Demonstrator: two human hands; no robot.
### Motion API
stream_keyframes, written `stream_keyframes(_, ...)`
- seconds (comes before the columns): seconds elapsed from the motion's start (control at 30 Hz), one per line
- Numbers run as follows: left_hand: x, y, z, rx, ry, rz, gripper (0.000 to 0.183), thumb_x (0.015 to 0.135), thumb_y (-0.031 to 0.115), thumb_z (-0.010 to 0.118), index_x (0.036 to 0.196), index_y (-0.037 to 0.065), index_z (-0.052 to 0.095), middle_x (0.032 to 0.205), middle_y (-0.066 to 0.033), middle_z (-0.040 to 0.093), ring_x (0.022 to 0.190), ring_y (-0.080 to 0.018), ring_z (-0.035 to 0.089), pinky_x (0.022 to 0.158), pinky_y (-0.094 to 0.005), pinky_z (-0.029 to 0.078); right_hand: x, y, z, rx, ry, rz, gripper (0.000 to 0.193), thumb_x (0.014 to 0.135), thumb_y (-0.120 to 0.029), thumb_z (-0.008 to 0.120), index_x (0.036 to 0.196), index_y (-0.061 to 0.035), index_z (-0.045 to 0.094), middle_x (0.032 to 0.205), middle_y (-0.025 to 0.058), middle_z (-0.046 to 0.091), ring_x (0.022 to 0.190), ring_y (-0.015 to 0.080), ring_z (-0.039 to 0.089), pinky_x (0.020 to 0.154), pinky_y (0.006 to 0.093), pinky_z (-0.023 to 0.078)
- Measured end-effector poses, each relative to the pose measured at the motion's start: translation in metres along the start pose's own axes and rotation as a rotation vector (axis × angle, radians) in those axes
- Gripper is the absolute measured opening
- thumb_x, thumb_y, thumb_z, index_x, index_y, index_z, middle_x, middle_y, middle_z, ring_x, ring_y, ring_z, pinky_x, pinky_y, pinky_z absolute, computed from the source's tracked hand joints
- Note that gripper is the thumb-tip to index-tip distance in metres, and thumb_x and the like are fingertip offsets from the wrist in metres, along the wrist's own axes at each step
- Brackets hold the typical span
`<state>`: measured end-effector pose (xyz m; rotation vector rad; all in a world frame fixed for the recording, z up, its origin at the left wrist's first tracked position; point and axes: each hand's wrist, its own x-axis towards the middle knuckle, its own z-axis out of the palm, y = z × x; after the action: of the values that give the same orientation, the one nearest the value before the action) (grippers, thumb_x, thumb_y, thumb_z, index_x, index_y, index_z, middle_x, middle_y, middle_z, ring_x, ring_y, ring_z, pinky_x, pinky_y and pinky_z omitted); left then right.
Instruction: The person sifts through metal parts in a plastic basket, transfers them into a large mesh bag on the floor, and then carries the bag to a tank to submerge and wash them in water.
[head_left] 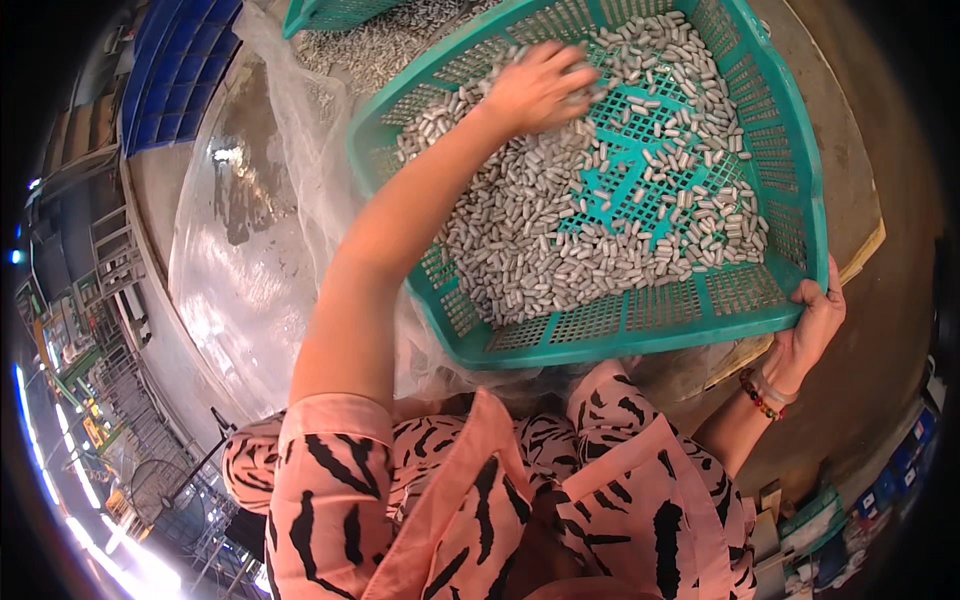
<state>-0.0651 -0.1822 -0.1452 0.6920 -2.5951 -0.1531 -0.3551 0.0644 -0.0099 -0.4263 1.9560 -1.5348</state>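
Head view: clear plastic sheeting lies crumpled beside a green lattice-walled basket in a cluttered room of metal racks. Another green basket is cut off above. Small, smooth grey cylinders fill much of the main basket; over them the blurred left hand spreads, its grip unclear. Beaded at the wrist, the right hand clasps the basket's near right corner.

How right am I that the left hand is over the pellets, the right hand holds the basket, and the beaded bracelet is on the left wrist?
The wrist is wrong: the head view shows the beaded bracelet on the right wrist. The left hand is over the pellets and the right hand holds the basket.
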Motion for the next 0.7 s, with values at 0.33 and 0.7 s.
stream_keyframes(0.33, -0.106, 0.14, -0.048, -0.583, -0.181, -0.728, 0.052, 0.072, 0.025, 0.068, 0.118, 0.009, 0.05, 0.107, -0.0145, 0.055, 0.101, -0.033, 0.053, 0.087, -0.0406, 0.044, 0.008, 0.014, -0.014, 0.034, -0.012, 0.029, 0.057, 0.058, 0.012, 0.038, 0.113, 0.0116, 0.054, 0.087, 0.0084, 0.059, 0.063, 0.009, 0.047, 0.054, 0.0169, 0.035)
stream_keyframes(0.7, 0.016, 0.04, 0.016, 0.086, 0.089, -0.238, 0.044, 0.079, 0.046, 0.055, 0.116, 0.023, 0.052, 0.109, -0.0101, 0.048, 0.105, -0.0306, 0.043, 0.093, -0.0482, 0.034, 0.003, 0.008, 0.002, -0.01, -0.013, 0.051, 0.056, 0.059, 0.012, 0.039, 0.114, 0.011, 0.053, 0.077, 0.0036, 0.052, 0.057, 0.007, 0.041, 0.051, 0.0176, 0.032)
